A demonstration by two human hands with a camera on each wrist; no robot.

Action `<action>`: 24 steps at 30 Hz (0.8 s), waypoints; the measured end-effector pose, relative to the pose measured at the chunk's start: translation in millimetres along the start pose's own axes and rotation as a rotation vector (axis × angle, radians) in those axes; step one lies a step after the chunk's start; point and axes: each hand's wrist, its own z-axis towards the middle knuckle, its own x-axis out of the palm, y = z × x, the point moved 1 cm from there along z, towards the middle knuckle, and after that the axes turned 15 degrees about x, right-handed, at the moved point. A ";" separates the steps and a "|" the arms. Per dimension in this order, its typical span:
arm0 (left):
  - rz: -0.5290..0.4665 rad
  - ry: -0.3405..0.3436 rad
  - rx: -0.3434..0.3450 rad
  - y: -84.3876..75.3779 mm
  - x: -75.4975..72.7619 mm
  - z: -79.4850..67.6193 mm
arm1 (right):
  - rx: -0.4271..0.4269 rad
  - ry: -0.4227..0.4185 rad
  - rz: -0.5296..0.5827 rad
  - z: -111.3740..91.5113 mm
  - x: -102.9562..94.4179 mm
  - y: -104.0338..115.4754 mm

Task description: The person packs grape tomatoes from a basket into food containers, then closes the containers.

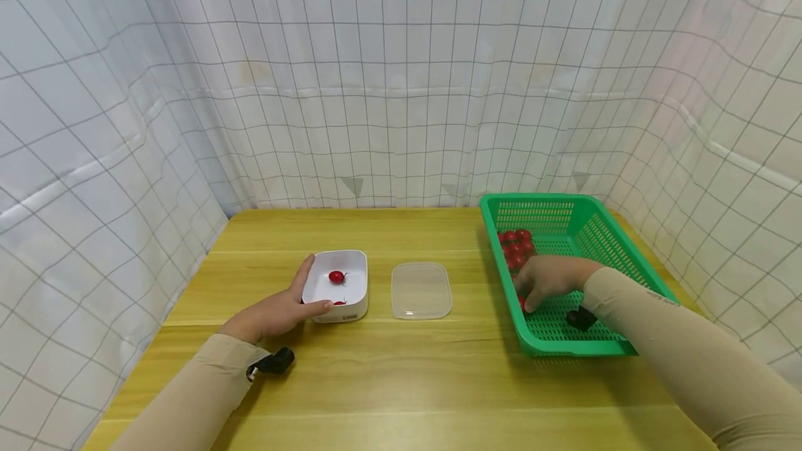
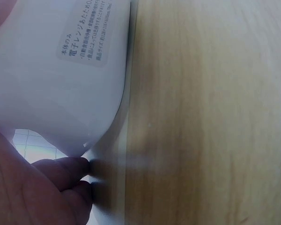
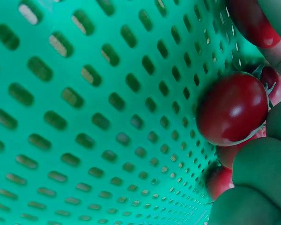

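Note:
My left hand (image 1: pixel 280 308) grips a square white container (image 1: pixel 357 307), its thumb over the front rim and its fingers along the left side. A red cherry tomato (image 1: pixel 337 277) with a green stem lies inside; a second is partly hidden by the front wall. Printed text shows on the container's side (image 2: pixel 89 42) in the left wrist view. My right hand (image 1: pixel 551 277) reaches down into a green basket (image 1: pixel 564 348) at its left wall. There its fingers pinch one cherry tomato (image 3: pixel 255 21), while another cherry tomato (image 3: pixel 233 108) lies beside them.
A translucent square lid (image 1: pixel 421 291) lies on the wooden table (image 1: pixel 401 381) between container and basket. Several more cherry tomatoes (image 1: pixel 517 246) cluster along the basket's left side. Grid-patterned white curtains (image 1: pixel 413 89) enclose the table at the back and sides.

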 end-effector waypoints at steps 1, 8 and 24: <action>0.000 0.000 -0.001 0.0 0.1 0.0 | 0.006 0.001 0.004 -0.3 0.2 0.2; 0.008 -0.003 0.007 0.4 0.1 -0.5 | 0.022 -0.002 0.006 0.7 1.6 -1.1; 0.027 0.002 0.009 -0.8 -0.9 -0.7 | 0.005 0.000 -0.003 1.8 1.0 -0.6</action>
